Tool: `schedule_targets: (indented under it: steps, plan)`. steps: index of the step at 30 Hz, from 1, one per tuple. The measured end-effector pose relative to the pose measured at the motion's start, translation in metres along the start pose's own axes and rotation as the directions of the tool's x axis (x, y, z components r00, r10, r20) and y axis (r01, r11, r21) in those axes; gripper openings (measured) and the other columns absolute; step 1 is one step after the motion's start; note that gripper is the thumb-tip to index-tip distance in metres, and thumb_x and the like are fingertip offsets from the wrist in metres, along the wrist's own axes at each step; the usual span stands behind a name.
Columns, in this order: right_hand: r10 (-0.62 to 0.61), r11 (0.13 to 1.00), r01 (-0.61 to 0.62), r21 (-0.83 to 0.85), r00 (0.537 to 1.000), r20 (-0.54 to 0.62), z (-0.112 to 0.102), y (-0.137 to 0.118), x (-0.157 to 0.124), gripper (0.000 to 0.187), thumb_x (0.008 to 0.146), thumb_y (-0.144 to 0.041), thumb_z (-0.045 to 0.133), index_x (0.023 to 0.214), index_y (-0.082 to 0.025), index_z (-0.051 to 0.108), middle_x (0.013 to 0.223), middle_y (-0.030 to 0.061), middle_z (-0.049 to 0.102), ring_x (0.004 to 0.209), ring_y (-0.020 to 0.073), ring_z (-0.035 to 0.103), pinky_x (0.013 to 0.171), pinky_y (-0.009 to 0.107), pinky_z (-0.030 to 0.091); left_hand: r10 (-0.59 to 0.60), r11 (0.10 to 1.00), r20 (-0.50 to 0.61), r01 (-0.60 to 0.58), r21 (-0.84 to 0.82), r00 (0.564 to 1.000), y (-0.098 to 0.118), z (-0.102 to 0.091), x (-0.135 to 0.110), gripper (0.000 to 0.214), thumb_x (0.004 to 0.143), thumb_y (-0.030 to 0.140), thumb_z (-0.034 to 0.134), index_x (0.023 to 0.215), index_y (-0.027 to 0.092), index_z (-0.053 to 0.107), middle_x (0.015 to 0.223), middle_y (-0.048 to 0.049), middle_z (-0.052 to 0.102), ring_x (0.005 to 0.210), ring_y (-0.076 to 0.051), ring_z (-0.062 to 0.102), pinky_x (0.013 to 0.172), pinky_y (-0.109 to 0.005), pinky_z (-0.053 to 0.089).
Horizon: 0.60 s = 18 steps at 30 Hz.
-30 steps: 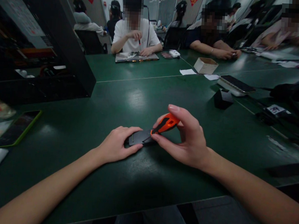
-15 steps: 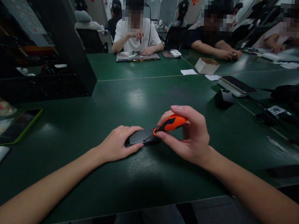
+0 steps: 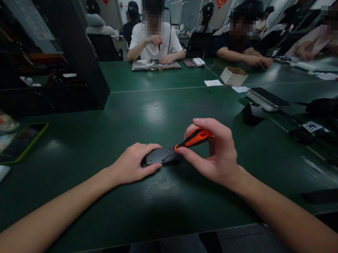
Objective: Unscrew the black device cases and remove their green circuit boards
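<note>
A small dark box-shaped device (image 3: 158,155) lies on the green table (image 3: 123,128), its flat top facing up. My left hand (image 3: 136,160) grips its left end between thumb and fingers. In my right hand (image 3: 217,153) is a screwdriver (image 3: 195,138) with an orange and black handle, held tilted between thumb and fingertips. Its thin shaft slants down to the left, and the tip meets the device's top near the front edge. A small brass-coloured pin or screw (image 3: 151,156) stands out at the left part of the top.
To the left are a green-cased phone (image 3: 20,143) and a black shelf unit (image 3: 95,62). A black block (image 3: 253,114), a small open carton (image 3: 234,76) and a phone on a white box (image 3: 268,98) stand to the right. Across the table, a person (image 3: 156,39) handles a screwdriver.
The screwdriver's handle has turned in my right fingers, so its black and orange pattern shows differently. My left hand and the device stay in place.
</note>
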State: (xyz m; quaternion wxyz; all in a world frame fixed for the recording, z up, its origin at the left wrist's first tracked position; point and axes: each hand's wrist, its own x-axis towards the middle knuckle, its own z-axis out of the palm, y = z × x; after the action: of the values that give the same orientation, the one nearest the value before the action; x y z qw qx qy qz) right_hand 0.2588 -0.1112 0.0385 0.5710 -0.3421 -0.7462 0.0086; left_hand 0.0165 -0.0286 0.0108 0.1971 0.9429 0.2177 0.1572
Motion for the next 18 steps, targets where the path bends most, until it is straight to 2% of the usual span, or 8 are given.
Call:
schedule_targets:
  steps: [2,4,8,14,18]
  plan:
    - [0.053,0.999,-0.053,-0.01,0.998,-0.014,-0.0004,0.0029,-0.0027,0.077,0.081,-0.016,0.079,0.148,-0.035,0.046,0.134,0.0079,0.062,0.099,0.0252,0.07,0.084,0.045,0.064,-0.008,1.0,0.004,0.008,0.001,1.0,0.0006,-0.0007,0.0002,0.041,0.097,0.046,0.059,0.13,0.022,0.058,0.117,-0.0078,0.074,0.096,-0.025,0.071,0.087,-0.039,0.051]
    - [0.094,0.995,-0.095,0.035,0.995,0.017,-0.0002,0.0036,-0.0039,0.081,0.083,-0.016,0.076,0.153,-0.034,0.04,0.136,0.0085,0.062,0.1,0.0255,0.07,0.085,0.046,0.063,-0.014,1.0,0.007,0.014,0.004,1.0,0.0011,-0.0013,0.0004,0.041,0.096,0.046,0.059,0.13,0.022,0.058,0.115,-0.0075,0.074,0.095,-0.025,0.071,0.087,-0.039,0.052]
    - [0.087,0.984,-0.102,0.149,0.991,0.1,0.0005,-0.0003,-0.0011,0.087,0.087,-0.01,0.069,0.159,-0.033,0.027,0.118,0.006,0.069,0.094,0.0224,0.071,0.087,0.045,0.063,-0.019,1.0,0.008,0.019,0.008,1.0,0.0016,-0.0019,0.0007,0.042,0.096,0.046,0.059,0.13,0.022,0.059,0.116,-0.0081,0.074,0.096,-0.026,0.071,0.088,-0.039,0.052]
    - [0.024,0.999,-0.026,0.045,0.998,0.059,-0.0012,0.0,-0.0006,0.081,0.082,-0.014,0.077,0.15,-0.035,0.04,0.13,0.0076,0.065,0.096,0.0236,0.072,0.088,0.045,0.062,-0.017,1.0,0.015,0.017,-0.014,1.0,0.0016,-0.0022,0.001,0.043,0.096,0.046,0.059,0.131,0.022,0.058,0.12,-0.0089,0.073,0.1,-0.027,0.071,0.089,-0.04,0.052]
    - [0.099,0.994,-0.102,0.041,0.993,0.057,-0.0018,0.0029,-0.0026,0.081,0.084,-0.014,0.075,0.152,-0.035,0.038,0.141,0.0096,0.058,0.098,0.0235,0.071,0.088,0.045,0.062,-0.009,1.0,0.012,0.009,-0.006,1.0,0.0009,-0.002,0.0008,0.042,0.097,0.046,0.059,0.131,0.023,0.058,0.117,-0.0079,0.074,0.097,-0.026,0.071,0.087,-0.039,0.051]
